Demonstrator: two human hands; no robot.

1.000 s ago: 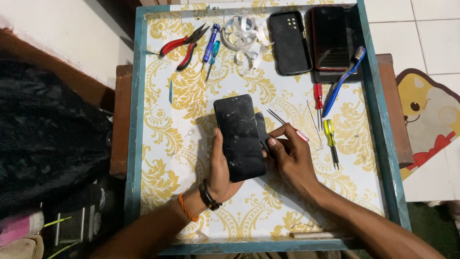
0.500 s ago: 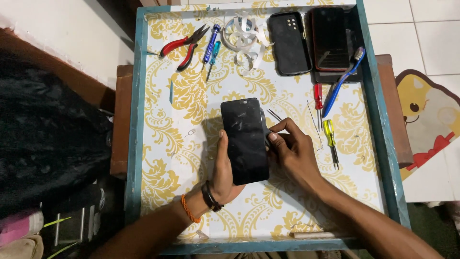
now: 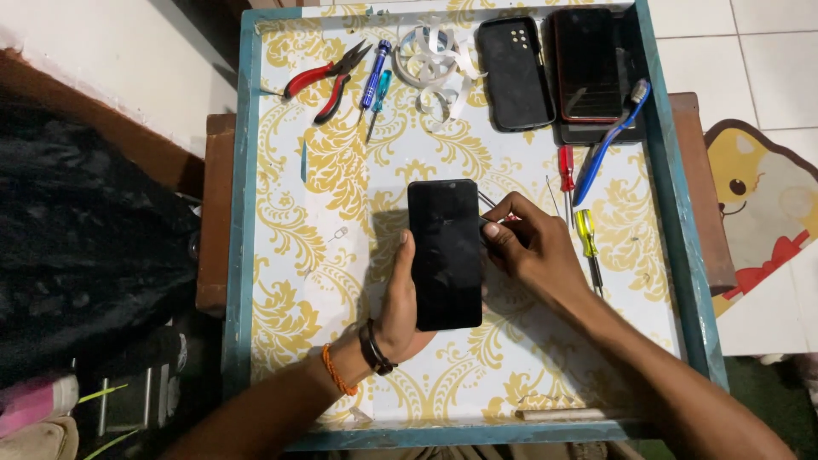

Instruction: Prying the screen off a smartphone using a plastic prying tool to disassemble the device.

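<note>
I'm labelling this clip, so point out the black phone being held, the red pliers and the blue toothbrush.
black phone point(image 3: 444, 255), head view, middle of its dark screen
red pliers point(image 3: 322, 83), head view, red handles
blue toothbrush point(image 3: 607, 146), head view, mid-handle

Setting: a teal-framed tray point(image 3: 241, 255) lined in yellow damask (on a brown wooden stool point(image 3: 214, 213)) — white floor tiles point(image 3: 767, 51) at right, dark black cloth point(image 3: 77, 221) at left, light dim.

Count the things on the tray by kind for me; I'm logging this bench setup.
Phones: 3 (held, black-backed, red-edged)
Screwdrivers: 4 (blue, teal, red, yellow)
Pliers: 1
Toothbrush: 1
Tape coil: 1
Total: 10
</note>
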